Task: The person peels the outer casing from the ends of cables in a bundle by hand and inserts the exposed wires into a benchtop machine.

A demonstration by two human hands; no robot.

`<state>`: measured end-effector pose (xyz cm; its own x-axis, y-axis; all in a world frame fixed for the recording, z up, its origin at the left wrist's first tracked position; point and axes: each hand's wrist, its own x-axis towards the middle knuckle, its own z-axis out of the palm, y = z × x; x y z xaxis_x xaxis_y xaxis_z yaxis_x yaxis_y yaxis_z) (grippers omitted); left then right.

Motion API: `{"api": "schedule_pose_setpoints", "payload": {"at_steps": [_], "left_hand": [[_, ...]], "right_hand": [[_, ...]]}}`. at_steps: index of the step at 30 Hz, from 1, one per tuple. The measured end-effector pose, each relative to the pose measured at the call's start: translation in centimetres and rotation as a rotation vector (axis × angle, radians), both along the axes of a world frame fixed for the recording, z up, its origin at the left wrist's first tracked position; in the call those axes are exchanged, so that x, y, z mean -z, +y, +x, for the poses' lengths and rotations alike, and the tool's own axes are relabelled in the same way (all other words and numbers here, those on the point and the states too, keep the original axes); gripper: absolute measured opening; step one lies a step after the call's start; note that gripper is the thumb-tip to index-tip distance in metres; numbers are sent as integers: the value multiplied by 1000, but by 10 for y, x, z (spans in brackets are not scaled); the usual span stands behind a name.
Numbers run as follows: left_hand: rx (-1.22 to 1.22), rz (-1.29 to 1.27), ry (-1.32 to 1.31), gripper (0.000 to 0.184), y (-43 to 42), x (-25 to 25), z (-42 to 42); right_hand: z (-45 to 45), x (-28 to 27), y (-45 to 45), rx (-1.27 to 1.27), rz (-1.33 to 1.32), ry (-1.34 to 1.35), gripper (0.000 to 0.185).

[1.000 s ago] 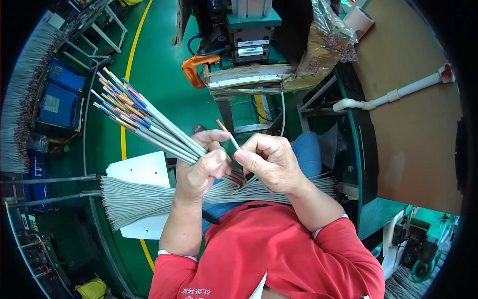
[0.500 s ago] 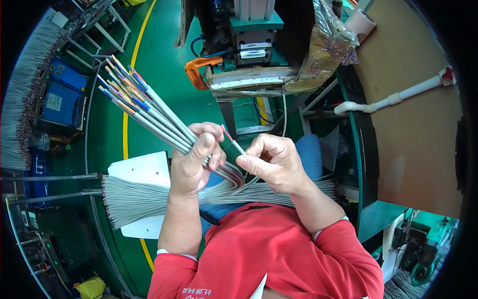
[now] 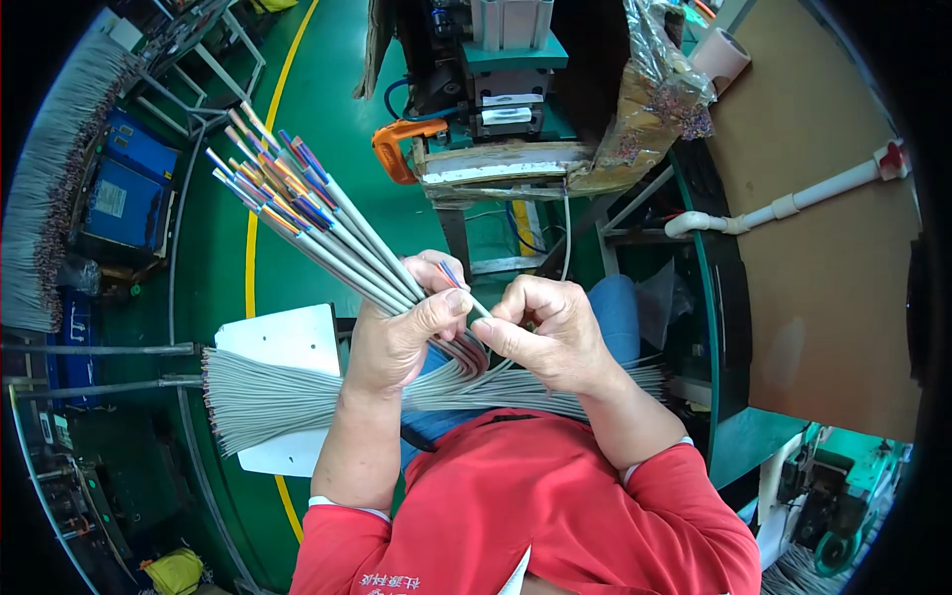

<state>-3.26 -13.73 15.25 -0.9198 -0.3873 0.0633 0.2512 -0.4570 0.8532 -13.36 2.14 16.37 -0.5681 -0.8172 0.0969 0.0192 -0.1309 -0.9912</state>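
Observation:
My left hand (image 3: pixel 412 332) is wrapped round a bundle of grey cables (image 3: pixel 347 238). Their stripped ends fan out to the upper left, showing blue, orange, red and brown cores (image 3: pixel 273 178). Between the thumb and fingers of my right hand (image 3: pixel 545 332) is a single grey cable (image 3: pixel 480 307). Its stripped end, with red and blue cores (image 3: pixel 449 274), lies against my left thumb and fingers. Below both hands, a larger bundle of grey cables (image 3: pixel 278 392) stretches across my lap, partly over a white board (image 3: pixel 283 342).
Ahead stands a machine (image 3: pixel 511 89) with an orange clamp-like part (image 3: pixel 392 149) at its left. A brown panel with a white pipe (image 3: pixel 783 206) is on the right. Blue bins (image 3: pixel 124 193) and a hanging mass of grey cables (image 3: pixel 59 178) stand at the left.
My right hand has brought the single cable's end leftward to my left hand, whose thumb now touches it. The bundle in my left hand has shifted slightly right.

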Motion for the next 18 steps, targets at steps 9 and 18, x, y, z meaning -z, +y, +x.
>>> {"api": "schedule_pose_setpoints", "payload": {"at_steps": [9,18], "left_hand": [[-29,101,-76,14,3,-1,1],[-117,226,-90,14,8,1,0]], "right_hand": [[3,0,-4,-48,117,201,23],[16,12,-14,-17,30,-28,23]]}}
